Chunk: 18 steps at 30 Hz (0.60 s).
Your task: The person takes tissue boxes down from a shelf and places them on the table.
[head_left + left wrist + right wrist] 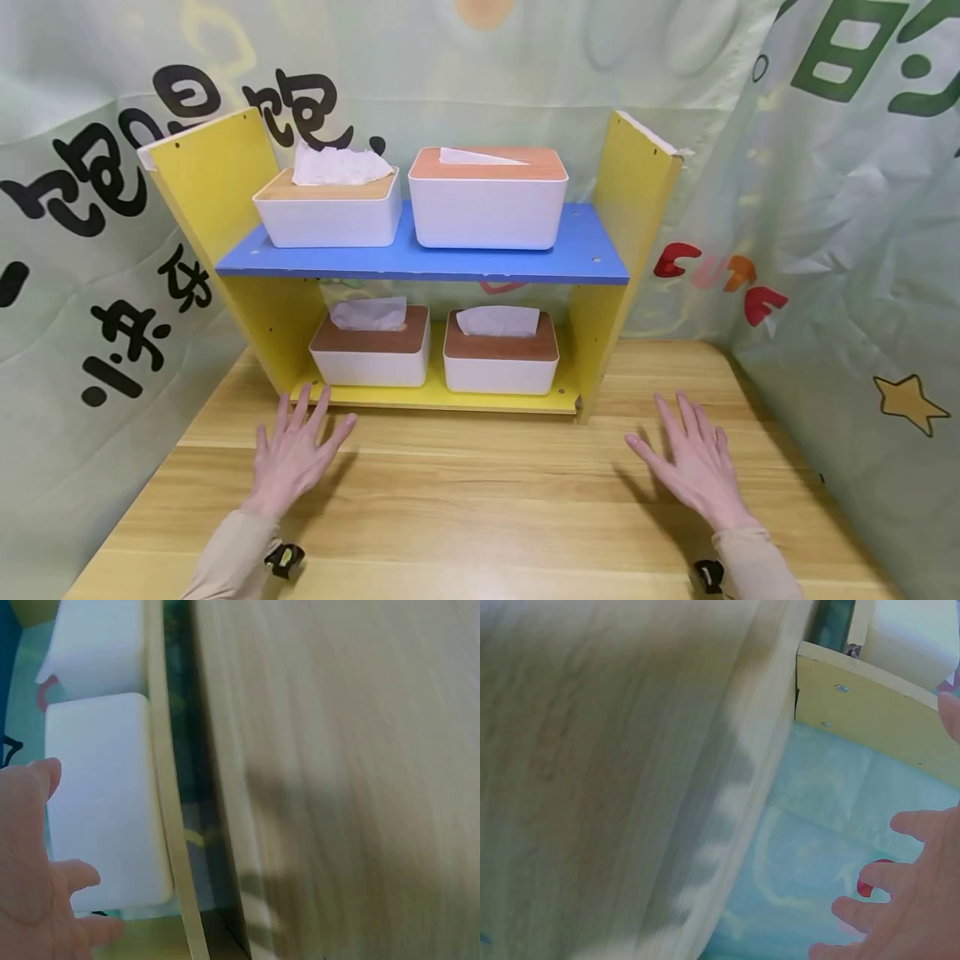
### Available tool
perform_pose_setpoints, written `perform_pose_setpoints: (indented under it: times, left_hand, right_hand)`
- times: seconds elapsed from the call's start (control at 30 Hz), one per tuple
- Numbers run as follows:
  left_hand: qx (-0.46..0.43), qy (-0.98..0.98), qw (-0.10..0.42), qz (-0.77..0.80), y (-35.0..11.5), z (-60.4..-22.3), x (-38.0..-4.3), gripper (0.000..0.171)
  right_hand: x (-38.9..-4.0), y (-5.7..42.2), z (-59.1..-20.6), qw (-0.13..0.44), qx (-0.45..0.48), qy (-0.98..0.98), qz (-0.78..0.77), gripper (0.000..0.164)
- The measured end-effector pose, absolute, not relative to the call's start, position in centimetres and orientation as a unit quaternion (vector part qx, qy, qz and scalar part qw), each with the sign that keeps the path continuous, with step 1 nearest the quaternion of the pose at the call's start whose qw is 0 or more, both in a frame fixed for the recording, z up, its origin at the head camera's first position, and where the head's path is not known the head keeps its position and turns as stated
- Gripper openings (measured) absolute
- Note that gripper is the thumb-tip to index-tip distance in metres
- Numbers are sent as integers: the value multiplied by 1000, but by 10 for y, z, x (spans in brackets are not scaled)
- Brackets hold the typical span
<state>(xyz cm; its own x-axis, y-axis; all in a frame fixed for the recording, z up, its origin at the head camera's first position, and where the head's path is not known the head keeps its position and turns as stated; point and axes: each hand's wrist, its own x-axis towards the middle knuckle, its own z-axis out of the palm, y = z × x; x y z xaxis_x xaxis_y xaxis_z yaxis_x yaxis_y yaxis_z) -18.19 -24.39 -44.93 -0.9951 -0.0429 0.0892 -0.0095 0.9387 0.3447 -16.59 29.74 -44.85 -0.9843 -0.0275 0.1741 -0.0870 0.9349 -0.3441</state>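
Both hands hover over the wooden table with fingers spread, holding nothing. In the head view the left hand [294,457] is before the shelf's lower left corner, nearest the lower left tissue box [371,367]. Well to the right of the shelf's foot, the right hand [693,462] is apart from every box. Beside the first box stands a lower right tissue box [501,375], also white with a dark brown lid. Above, on the blue board, are an upper left tissue box [330,222] with a light wood lid and a taller upper right tissue box [487,210]. White tissue sticks out of each.
The two-tier shelf has yellow side panels [637,192], a blue middle board [405,265] and a yellow bottom board [450,400]. It stands at the back of the wooden table [480,500]. A pale printed curtain [840,250] hangs behind and on both sides.
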Motion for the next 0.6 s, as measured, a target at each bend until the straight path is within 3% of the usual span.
perform_pose_setpoints:
  times: [0.6]
  left_hand:
    - [33, -907, 51, -417, -237, -410, -175, 82]
  right_hand:
    - [-163, 284, -426, 95, 43, -959, 263, 85]
